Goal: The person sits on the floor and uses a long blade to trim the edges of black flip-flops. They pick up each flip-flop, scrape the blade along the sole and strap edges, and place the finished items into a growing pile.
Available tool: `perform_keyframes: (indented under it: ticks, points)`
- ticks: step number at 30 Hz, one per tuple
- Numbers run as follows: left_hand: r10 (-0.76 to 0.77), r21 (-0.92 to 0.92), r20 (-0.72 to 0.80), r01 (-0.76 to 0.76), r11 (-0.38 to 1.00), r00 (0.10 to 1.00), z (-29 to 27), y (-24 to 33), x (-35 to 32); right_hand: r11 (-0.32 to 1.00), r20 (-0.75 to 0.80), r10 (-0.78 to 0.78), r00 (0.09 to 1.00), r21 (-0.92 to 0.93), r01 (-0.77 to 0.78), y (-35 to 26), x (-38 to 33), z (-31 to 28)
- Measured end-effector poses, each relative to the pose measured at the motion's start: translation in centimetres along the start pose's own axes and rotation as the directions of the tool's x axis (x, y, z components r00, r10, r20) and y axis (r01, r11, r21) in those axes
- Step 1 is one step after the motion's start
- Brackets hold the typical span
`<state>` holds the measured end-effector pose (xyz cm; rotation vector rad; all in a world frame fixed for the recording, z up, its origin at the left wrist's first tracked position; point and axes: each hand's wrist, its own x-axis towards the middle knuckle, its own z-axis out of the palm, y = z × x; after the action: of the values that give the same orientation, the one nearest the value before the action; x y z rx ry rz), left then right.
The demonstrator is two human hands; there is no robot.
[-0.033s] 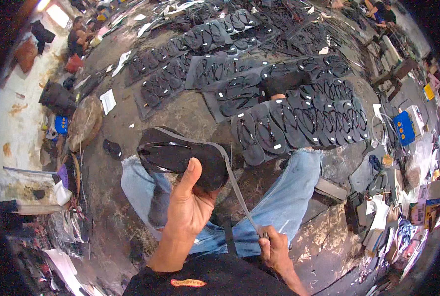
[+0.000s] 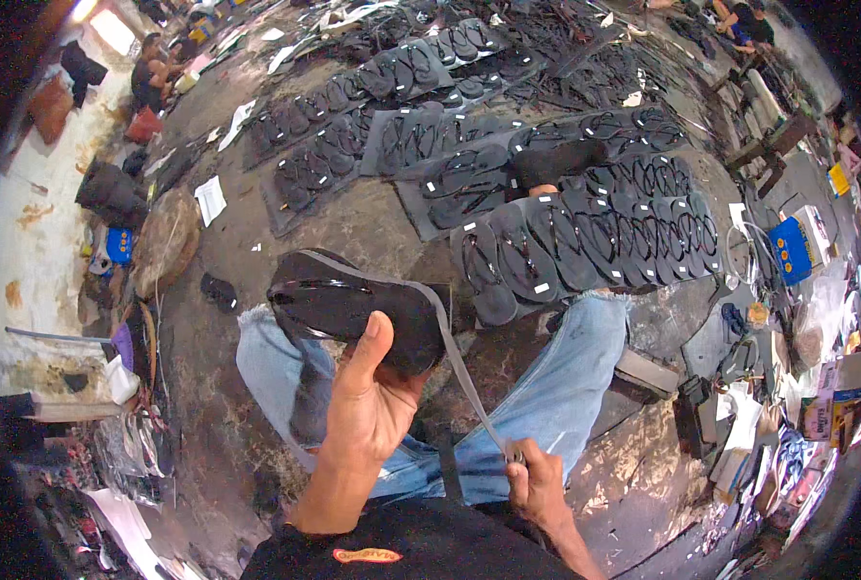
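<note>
My left hand (image 2: 374,411) is closed around the heel end of a black flip-flop (image 2: 406,329), its thumb pressed on the upper face. Glossy black straps (image 2: 324,287) cross the toe end, at the left. A thin grey strip (image 2: 464,379) follows the far edge of the sole, then leaves it and runs down taut to my right hand (image 2: 537,480). That hand is closed on the strip's free end, low in front of my black shirt. Whether it also holds a small tool is hidden by the fingers. My jeans-clad legs (image 2: 561,377) are bent below the flip-flop.
Rows of black flip-flops (image 2: 585,242) with small white tags lie on dark sheets ahead. A round wooden block (image 2: 168,242) and a loose dark piece (image 2: 220,292) are at the left. At the right sit a blue box (image 2: 791,253) and clutter. Other people (image 2: 150,72) sit farther off.
</note>
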<state>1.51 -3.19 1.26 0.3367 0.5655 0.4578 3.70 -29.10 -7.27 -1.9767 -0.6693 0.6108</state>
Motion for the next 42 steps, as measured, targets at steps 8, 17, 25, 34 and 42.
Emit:
perform_keyframes:
  ticks: [8,17,25,34,42]
  points:
    - [0.035,0.166,0.018,-0.037,0.985,0.999,-3.0,-1.6,-1.6,0.971,-0.058,-0.217,0.974,-0.116,0.210,-2.3,7.6,-3.5]
    - [-0.045,0.411,0.011,0.037,0.911,0.999,-5.4,-0.8,-1.3,0.995,0.361,0.003,0.933,-0.096,0.034,-5.7,11.6,-4.0]
    - [0.187,0.437,-0.015,-0.162,0.885,0.982,-5.2,0.1,-4.0,0.972,0.134,-0.144,0.981,0.206,0.115,-5.2,13.0,2.1]
    - [0.312,0.416,-0.271,-0.182,0.891,0.910,-6.0,-0.3,-2.7,0.998,0.244,-0.015,0.970,-0.055,0.029,-3.1,6.8,4.3]
    - [0.315,0.434,-0.289,-0.169,0.885,0.904,-7.0,0.2,-2.2,0.940,0.042,-0.304,0.952,-0.147,0.307,-5.3,17.9,7.2]
